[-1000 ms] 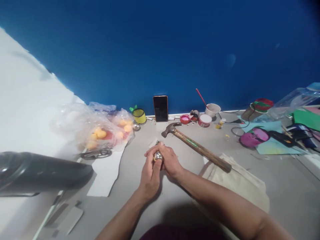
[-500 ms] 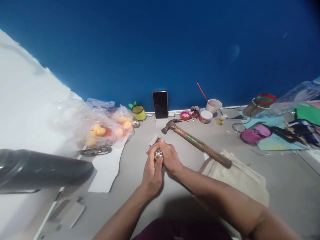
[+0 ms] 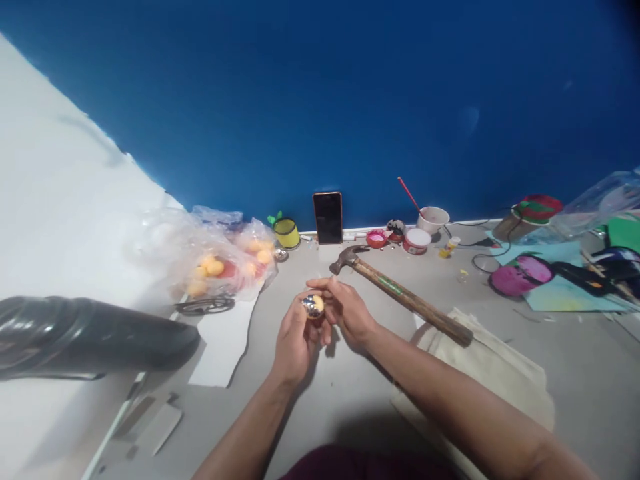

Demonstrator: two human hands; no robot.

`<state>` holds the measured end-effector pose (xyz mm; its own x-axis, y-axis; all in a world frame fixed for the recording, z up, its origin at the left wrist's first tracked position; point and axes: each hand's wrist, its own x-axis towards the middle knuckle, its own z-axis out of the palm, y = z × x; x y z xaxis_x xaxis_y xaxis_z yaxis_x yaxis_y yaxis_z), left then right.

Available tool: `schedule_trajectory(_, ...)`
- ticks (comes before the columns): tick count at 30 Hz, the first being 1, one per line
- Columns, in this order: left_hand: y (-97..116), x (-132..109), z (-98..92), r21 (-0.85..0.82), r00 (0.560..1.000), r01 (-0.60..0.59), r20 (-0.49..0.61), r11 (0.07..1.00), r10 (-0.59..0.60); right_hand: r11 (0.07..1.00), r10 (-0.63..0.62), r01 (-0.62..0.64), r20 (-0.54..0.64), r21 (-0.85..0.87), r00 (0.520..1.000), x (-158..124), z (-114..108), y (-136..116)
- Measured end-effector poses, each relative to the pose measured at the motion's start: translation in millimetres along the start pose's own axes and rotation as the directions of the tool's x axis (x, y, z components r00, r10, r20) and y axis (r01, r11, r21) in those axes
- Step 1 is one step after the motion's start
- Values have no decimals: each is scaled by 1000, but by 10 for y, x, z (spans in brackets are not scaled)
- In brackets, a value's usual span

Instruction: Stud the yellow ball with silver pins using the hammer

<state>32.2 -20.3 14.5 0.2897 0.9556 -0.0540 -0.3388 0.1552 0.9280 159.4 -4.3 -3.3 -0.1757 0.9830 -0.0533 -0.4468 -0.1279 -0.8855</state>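
My left hand [image 3: 296,337] is closed around a small shiny metal ball-like object [image 3: 313,306], held just above the grey floor. My right hand [image 3: 347,311] is beside it, fingers curled and touching the top of the same object. A wooden-handled claw hammer [image 3: 400,293] lies on the floor just right of my hands, head pointing toward the wall.
A phone [image 3: 328,217] leans on the blue wall. Plastic bags with orange balls [image 3: 215,263] and scissors [image 3: 204,306] lie left. A dark tube [image 3: 90,337] crosses the left. A cloth bag [image 3: 495,373], cups, paint pots and craft sheets fill the right.
My hands have lifted slightly and parted a little; the shiny object now sits higher at my left fingertips, with the right hand shifted to its right side.
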Motion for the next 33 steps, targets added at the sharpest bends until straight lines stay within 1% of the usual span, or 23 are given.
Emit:
schedule_trajectory(2, 12, -5, -8, -30, 999, 24, -38, 999, -25, 991, -69, 73, 44, -110, 997, -32, -10, -71)
schedule_trajectory(3, 16, -9, -14, -40, 998, 24, -62, 999, -27, 971, -130, 140, 64, -192, 989, -44, -10, -104)
schedule_trajectory(4, 21, -12, -20, -46, 996, 23, -90, 999, -27, 932, -209, 225, 84, -283, 974, -51, -9, -132)
schedule_trajectory(6, 35, -19, -28, -50, 989, 29, -145, 998, -36, 823, -349, 373, 136, -428, 927, -51, -5, -163)
schedule_trajectory(8, 60, -24, -29, -58, 984, 44, -171, 997, -54, 750, -410, 439, 172, -495, 896, -43, -6, -165)
schedule_trajectory(10, 87, -29, -28, -71, 989, 44, -137, 997, -54, 736, -420, 451, 182, -506, 889, -37, -16, -154)
schedule_trajectory(12, 104, -34, -36, -70, 998, 21, -62, 997, -26, 740, -423, 458, 188, -494, 886, -37, -32, -146)
schedule_trajectory(14, 103, -38, -57, -41, 1000, -3, -9, 999, 2, 741, -422, 461, 195, -489, 885, -38, -50, -145)
schedule_trajectory(15, 97, -40, -72, -15, 1000, -14, -3, 1000, 14, 738, -419, 459, 198, -494, 886, -38, -58, -147)
schedule_trajectory(19, 77, -36, -130, 99, 999, -35, -33, 994, 39, 721, -399, 445, 207, -532, 893, -28, -81, -170)
schedule_trajectory(22, 84, -28, -150, 119, 999, -49, -6, 992, 50, 714, -375, 434, 223, -550, 900, -21, -85, -201)
schedule_trajectory(25, 91, -28, -149, 85, 999, -52, -11, 995, 53, 689, -398, 453, 228, -565, 889, -26, -73, -226)
schedule_trajectory(30, 108, -29, -138, -7, 999, -1, -36, 1000, 1, 600, -476, 453, 161, -660, 865, -40, -53, -201)
schedule_trajectory(33, 124, -18, -144, -26, 998, 13, -57, 1000, -15, 559, -486, 464, 182, -687, 855, -30, -66, -174)
